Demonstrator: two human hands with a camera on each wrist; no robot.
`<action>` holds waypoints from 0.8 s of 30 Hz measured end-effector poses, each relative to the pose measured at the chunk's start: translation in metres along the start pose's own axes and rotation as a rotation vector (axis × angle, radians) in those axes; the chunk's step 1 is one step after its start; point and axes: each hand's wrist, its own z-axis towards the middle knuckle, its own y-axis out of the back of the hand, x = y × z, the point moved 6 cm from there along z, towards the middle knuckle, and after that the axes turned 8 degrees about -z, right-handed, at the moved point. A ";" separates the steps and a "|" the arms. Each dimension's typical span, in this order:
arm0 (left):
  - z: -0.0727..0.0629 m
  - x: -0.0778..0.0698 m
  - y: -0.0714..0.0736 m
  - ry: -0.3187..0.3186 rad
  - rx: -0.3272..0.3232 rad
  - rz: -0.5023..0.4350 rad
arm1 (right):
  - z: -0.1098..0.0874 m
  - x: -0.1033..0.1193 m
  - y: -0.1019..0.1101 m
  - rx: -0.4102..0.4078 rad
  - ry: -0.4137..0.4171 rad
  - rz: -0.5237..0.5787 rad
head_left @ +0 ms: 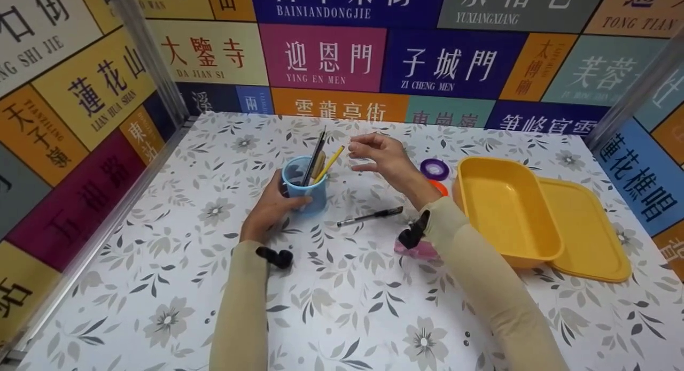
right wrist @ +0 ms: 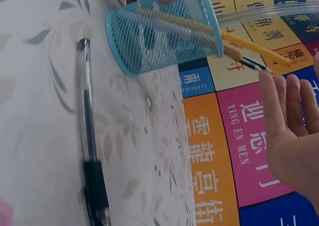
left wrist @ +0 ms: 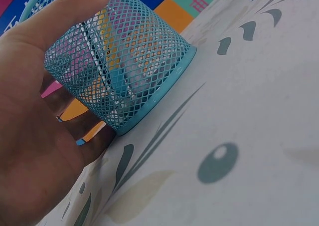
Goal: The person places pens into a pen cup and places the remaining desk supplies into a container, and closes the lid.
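My left hand [head_left: 270, 205] grips a light blue mesh pen cup [head_left: 314, 201] from its left side, thumb across the front. In the left wrist view, the fingers wrap the mesh wall [left wrist: 144, 46] and the cup's base is close to the tabletop. Dark pencils [head_left: 315, 157], a yellow pencil [head_left: 334, 162] and a tan stick-like item [head_left: 319, 165] lean inside the cup, ends above its rim. Right of these ends is my right hand [head_left: 386, 156], raised, fingers extended and holding nothing. A capped black pen [head_left: 370, 216] lies on the table between the forearms.
At the right, an open yellow box [head_left: 502, 210] overlaps its yellow lid [head_left: 593, 226]. Beside the right wrist lie a purple ring-shaped roll [head_left: 434, 169] and a partly hidden orange item [head_left: 439, 187]. A pink item [head_left: 419, 249] sits under the right sleeve. Sign-covered panels [head_left: 326, 61] border the table.
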 end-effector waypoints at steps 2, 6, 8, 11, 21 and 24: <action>0.000 0.000 0.000 -0.006 0.006 -0.008 | -0.003 -0.001 0.002 0.043 0.007 -0.047; 0.000 0.001 0.001 -0.005 0.004 -0.013 | -0.007 -0.003 0.007 0.118 0.023 -0.147; 0.000 0.001 0.000 -0.021 0.010 -0.020 | -0.010 -0.004 0.011 0.157 0.025 -0.211; 0.000 -0.001 0.000 -0.044 0.014 -0.024 | -0.013 -0.009 0.017 0.213 0.013 -0.286; 0.000 -0.001 -0.001 -0.017 -0.002 -0.012 | -0.019 -0.030 0.035 0.311 -0.082 -0.455; 0.000 -0.001 -0.001 -0.010 0.003 -0.011 | -0.019 -0.036 0.040 0.313 -0.121 -0.497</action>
